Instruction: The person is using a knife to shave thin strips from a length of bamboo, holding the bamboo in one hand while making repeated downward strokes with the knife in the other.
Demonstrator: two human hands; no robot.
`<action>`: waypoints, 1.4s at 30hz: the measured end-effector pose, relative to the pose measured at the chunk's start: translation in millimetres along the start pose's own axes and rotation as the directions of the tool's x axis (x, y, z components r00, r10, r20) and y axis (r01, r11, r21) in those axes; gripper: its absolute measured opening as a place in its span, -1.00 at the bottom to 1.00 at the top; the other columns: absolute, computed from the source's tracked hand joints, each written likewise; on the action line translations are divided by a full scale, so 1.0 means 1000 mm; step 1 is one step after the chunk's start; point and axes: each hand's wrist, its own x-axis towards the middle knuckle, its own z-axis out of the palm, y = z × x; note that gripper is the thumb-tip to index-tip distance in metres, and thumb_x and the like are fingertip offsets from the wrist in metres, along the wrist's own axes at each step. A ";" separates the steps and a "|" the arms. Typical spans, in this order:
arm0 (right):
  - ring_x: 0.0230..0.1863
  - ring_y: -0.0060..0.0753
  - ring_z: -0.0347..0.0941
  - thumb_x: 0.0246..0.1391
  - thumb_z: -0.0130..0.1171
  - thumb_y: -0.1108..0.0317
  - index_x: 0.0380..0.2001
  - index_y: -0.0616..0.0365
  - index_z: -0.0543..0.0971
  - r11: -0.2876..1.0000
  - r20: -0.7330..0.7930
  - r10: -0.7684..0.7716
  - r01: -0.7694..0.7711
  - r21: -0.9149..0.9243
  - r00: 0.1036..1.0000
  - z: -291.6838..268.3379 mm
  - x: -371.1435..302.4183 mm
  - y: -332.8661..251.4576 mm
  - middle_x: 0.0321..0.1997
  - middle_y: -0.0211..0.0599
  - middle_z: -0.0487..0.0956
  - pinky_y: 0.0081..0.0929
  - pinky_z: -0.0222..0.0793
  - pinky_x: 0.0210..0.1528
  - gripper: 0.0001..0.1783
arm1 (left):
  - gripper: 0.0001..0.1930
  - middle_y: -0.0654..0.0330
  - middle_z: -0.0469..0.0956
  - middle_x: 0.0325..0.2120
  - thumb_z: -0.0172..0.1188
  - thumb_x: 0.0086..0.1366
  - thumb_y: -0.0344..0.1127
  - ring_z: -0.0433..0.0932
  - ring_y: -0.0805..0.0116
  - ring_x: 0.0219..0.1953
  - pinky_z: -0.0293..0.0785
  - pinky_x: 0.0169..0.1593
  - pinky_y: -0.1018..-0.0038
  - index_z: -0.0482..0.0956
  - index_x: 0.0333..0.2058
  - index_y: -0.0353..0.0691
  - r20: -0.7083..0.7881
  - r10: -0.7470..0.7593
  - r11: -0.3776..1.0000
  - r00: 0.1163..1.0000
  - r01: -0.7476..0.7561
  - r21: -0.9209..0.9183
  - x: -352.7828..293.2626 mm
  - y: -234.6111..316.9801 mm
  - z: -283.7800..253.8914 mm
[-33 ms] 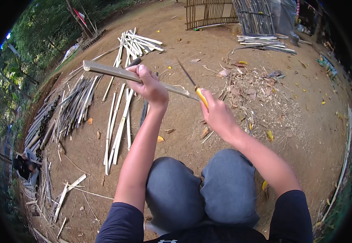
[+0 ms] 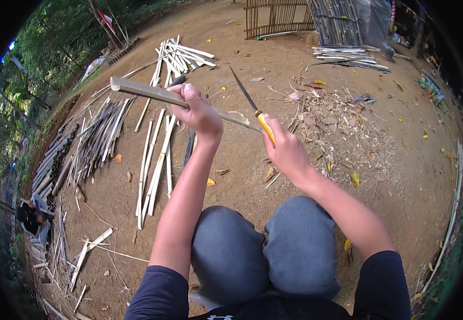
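Observation:
My left hand (image 2: 198,114) is closed round a long bamboo strip (image 2: 149,92), held out slantwise with its thick end up at the left. The strip's lower end runs right, toward my other hand. My right hand (image 2: 286,146) grips a knife (image 2: 265,125) by its yellow handle. Its dark, narrow blade points up and to the left, apart from the strip's upper part. A small curl of shaving shows on the strip between my two hands. Whether the strip's far end touches my right hand is hard to make out.
Pale split strips (image 2: 181,57) lie piled ahead, and more (image 2: 157,165) lie left of my knees. A stack of dark bamboo poles (image 2: 61,152) is further left. Shavings and dry leaves (image 2: 348,128) cover the ground at right. A person (image 2: 37,221) sits at the far left.
The knife blade has turned slightly, showing more of its flat side. Both hands keep their grips and have barely moved.

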 end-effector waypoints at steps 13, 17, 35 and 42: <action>-0.44 0.16 0.64 0.19 -0.01 0.57 0.03 0.34 0.40 0.994 0.177 0.097 -0.084 -0.076 0.979 0.003 -0.001 0.012 -0.46 0.14 0.62 -0.02 0.58 -0.43 -0.67 | -0.81 0.37 0.20 -0.60 -0.02 0.42 -0.29 0.08 0.64 -0.67 0.03 -0.65 0.61 0.20 -0.38 -0.10 0.045 0.006 0.999 0.999 -0.004 -0.038 -0.008 0.000 0.009; -0.45 0.12 0.65 0.21 0.00 0.55 0.03 0.35 0.39 0.997 -0.117 -0.077 0.075 -0.019 0.990 -0.004 0.000 -0.010 -0.48 0.09 0.63 -0.07 0.60 -0.48 -0.69 | -0.80 0.36 0.21 -0.60 -0.01 0.42 -0.29 0.10 0.64 -0.66 0.05 -0.64 0.62 0.20 -0.38 -0.10 0.071 0.046 0.999 0.996 -0.046 -0.001 -0.004 -0.005 0.001; -0.43 0.15 0.63 0.26 0.06 0.44 0.07 0.32 0.39 0.980 0.332 0.201 -0.187 -0.073 0.922 -0.004 -0.004 0.001 -0.51 0.12 0.60 -0.09 0.57 -0.42 -0.66 | -0.78 0.40 0.20 -0.59 0.00 0.46 -0.30 0.09 0.68 -0.65 0.03 -0.62 0.63 0.19 -0.38 -0.10 0.089 0.131 0.991 0.987 -0.133 0.020 0.000 -0.022 0.001; -0.42 0.17 0.63 0.25 0.06 0.46 0.10 0.27 0.37 1.000 -0.075 0.013 -0.013 0.006 0.997 0.007 -0.004 0.014 -0.48 0.13 0.61 -0.07 0.57 -0.44 -0.64 | -0.80 0.39 0.21 -0.59 -0.01 0.46 -0.29 0.12 0.67 -0.65 0.04 -0.62 0.63 0.22 -0.37 -0.12 0.104 0.120 0.992 0.987 -0.122 0.012 -0.004 -0.022 0.003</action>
